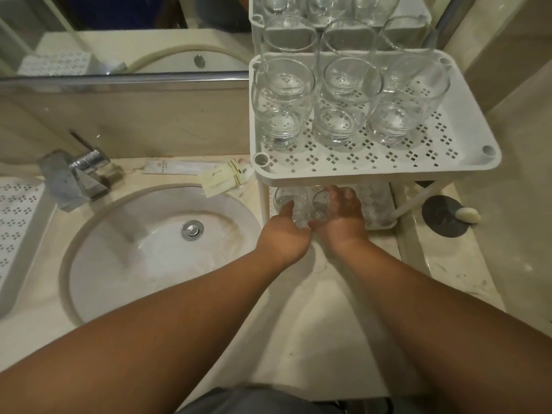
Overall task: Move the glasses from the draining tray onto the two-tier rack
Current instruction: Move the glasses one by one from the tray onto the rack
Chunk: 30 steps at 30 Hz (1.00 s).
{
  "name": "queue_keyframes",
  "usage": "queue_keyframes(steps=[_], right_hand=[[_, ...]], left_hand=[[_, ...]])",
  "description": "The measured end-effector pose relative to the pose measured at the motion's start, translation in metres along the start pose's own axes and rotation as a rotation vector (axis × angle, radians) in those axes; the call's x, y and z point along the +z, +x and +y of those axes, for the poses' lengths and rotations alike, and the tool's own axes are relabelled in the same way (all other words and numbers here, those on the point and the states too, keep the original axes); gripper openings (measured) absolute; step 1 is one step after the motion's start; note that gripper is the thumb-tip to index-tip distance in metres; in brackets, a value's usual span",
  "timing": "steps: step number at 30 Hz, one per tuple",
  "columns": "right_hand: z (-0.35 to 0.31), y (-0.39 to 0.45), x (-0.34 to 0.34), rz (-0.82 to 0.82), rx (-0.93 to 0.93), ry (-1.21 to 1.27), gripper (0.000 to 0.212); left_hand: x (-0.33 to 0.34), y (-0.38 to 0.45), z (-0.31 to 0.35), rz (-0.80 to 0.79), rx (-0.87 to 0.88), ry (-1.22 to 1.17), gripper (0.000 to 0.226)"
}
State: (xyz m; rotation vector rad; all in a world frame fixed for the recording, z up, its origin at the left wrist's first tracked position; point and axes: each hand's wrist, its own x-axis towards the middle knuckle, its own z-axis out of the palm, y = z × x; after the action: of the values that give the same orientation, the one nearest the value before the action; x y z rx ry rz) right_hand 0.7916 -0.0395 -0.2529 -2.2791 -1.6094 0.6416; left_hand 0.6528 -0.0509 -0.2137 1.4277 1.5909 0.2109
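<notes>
L hand (283,234) & R hand (343,216) each hold a glass (291,201) on lower rack (379,171) tier; six glasses up top. Sink (155,249) left on tabletop (313,324).

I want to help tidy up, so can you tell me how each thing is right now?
Clear drinking glasses on the top tier: standing upright, mouths up, empty.
White perforated two-tier plastic rack: top tier partly filled.
Two clear glasses on the lower tier: upright, being set down.
Left hand: holds a glass.
Right hand: holds the other glass.
Chrome tap: no water running.
Round white sink: drain plug down, no standing water.
</notes>
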Motion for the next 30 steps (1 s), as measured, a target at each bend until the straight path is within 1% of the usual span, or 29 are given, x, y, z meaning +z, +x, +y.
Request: queue_keyframes(steps=[5,7,11,14,17,21,25,26,28,30], right_hand=[[-0.005,-0.005,-0.006,-0.017,0.002,-0.025,0.089],[-0.008,-0.010,-0.011,0.022,-0.007,-0.044,0.087],[-0.011,-0.026,-0.028,0.108,-0.015,0.007,0.084],[-0.011,-0.046,-0.043,0.218,-0.044,0.086,0.080],[-0.013,-0.069,-0.061,0.336,-0.038,0.139,0.073],[-0.021,-0.094,-0.086,0.492,-0.031,0.212,0.051],[-0.036,-0.105,-0.119,0.662,-0.077,0.306,0.030],[-0.039,-0.107,-0.127,0.698,-0.101,0.327,0.028],[-0.044,-0.109,-0.141,0.751,-0.147,0.347,0.032],[-0.049,-0.107,-0.156,0.777,-0.190,0.352,0.037]], left_hand=[[-0.005,-0.010,-0.001,-0.001,0.060,0.022,0.072],[-0.008,-0.014,0.000,0.000,0.099,0.029,0.070],[-0.016,-0.027,0.008,0.009,0.196,0.061,0.065],[-0.022,-0.036,0.016,0.012,0.296,0.093,0.063],[-0.026,-0.046,0.028,-0.021,0.354,0.081,0.059],[-0.031,-0.062,0.054,-0.043,0.471,0.045,0.050],[-0.036,-0.083,0.084,0.013,0.609,-0.043,0.037],[-0.037,-0.089,0.092,0.024,0.651,-0.073,0.035],[-0.040,-0.101,0.108,0.047,0.720,-0.120,0.032],[-0.045,-0.110,0.122,0.078,0.749,-0.156,0.031]])
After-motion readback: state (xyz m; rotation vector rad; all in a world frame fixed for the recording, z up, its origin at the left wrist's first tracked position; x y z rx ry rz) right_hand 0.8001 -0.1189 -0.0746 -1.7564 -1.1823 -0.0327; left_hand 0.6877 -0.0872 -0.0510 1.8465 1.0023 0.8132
